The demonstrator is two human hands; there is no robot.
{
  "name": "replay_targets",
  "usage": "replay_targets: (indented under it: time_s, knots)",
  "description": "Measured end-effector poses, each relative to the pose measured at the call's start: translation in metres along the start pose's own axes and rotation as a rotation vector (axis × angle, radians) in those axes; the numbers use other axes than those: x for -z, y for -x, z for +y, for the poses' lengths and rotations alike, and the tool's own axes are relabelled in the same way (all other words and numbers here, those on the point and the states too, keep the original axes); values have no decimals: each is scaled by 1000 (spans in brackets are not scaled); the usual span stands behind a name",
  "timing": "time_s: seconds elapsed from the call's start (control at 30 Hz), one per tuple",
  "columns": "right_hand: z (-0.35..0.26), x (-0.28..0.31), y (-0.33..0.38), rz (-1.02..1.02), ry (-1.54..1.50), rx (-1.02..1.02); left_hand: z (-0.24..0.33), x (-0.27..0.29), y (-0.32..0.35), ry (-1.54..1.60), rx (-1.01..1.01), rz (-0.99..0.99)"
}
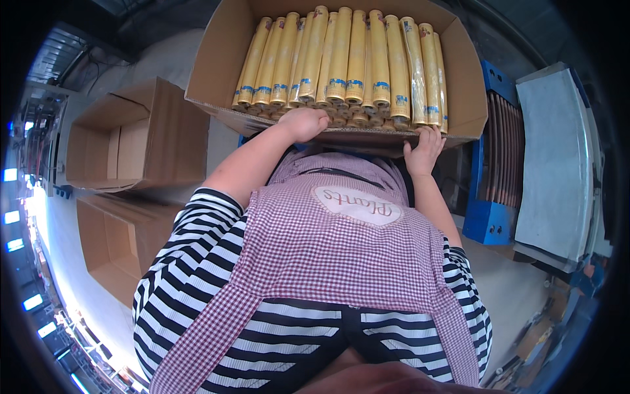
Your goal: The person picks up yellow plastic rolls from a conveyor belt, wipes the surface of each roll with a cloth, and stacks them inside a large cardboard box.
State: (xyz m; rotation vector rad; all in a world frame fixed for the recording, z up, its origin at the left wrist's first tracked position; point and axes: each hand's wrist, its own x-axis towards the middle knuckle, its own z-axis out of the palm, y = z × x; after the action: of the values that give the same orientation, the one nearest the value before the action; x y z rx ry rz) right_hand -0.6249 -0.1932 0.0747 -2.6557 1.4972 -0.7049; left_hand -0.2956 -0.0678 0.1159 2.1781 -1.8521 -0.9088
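Leftmost, we see an open carton [178,134]; our left hand [304,124], fingers curled at the rim of a larger box [216,62]; yellow tubes [338,62] inside; our right hand [426,152], fingers at that rim. Whether either grips, we cannot tell.

Yellow cylindrical tubes [340,59] lie in a brown rectangular cardboard box [466,85], positioned between an open brown cardboard carton [174,138], left, and a blue rectangular frame [485,222], right.

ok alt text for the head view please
A person's left hand and right hand are at the near rim of a large open brown cardboard box packed with long yellow tubes; two more brown cardboard boxes sit to the left.
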Motion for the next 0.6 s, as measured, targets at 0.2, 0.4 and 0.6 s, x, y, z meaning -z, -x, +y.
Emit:
replay_targets:
  time_s: [0.2, 0.4, 0.6]
  knots:
    - [4, 4, 8, 20, -74, 40, -4, -5, -1, 12, -10, -2]
    - [5, 7, 9, 0, -82, 49, -7, -8, -5, 20, -6, 10]
    - [7, 10, 11, -21, -91, 62, -3, -5, -1, 13, -2, 13]
